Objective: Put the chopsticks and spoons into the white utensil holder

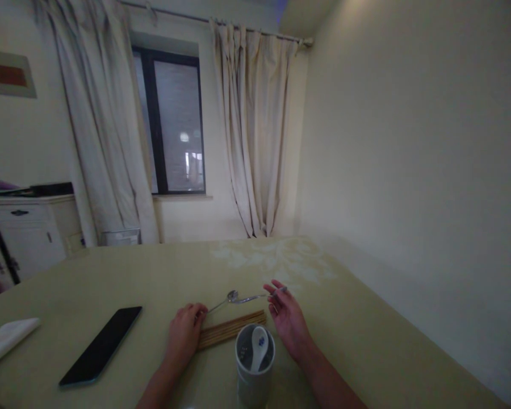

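Note:
My left hand [185, 332] is closed, its fingertips on the handle end of a metal spoon [219, 304] that points away to the right. My right hand [287, 318] has its palm partly turned up and pinches a second metal spoon [251, 298], seen nearly edge-on. The heads of the two spoons meet or overlap between my hands; whether they touch I cannot tell. Just below them, a row of wooden chopsticks [232, 329] lies on the table beside my left hand. In front stands a grey-white cylindrical holder [255, 389] with a white ceramic spoon [259, 343] in it.
On the pale table [153, 278], a black tablet or large phone [102, 346] lies to the left. Further left is a white flat object [8, 341], cut off by the frame. A wall [417, 199] borders the table's right side; a curtained window [179, 125] is behind.

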### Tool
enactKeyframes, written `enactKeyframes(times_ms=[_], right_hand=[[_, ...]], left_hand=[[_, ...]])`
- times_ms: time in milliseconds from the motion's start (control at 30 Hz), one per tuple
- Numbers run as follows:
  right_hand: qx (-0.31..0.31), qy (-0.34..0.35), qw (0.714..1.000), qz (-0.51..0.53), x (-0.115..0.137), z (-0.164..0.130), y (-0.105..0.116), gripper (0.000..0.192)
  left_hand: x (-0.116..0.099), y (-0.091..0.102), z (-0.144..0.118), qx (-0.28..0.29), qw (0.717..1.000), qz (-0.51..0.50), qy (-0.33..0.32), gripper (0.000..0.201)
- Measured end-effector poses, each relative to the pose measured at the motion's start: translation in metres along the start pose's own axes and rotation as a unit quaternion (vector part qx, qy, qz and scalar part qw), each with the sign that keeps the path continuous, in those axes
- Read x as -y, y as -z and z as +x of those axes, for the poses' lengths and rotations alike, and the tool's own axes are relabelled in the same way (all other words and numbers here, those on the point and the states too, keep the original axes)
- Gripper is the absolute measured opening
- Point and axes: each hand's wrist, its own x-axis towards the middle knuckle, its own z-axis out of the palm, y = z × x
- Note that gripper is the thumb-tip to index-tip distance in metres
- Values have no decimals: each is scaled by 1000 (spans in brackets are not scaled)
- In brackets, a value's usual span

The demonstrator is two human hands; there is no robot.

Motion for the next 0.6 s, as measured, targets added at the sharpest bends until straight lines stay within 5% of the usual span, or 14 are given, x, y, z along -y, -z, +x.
enactKeyframes(times_ms=[467,600], right_hand=[[21,-5,998,-67,-7,-3,-6,61],[35,14,993,-110,-6,-5,-8,56]], left_hand=[[-10,10,-6,34,999,-2,-8,28],[-22,16,-8,-13,1000,-11,-23,28]])
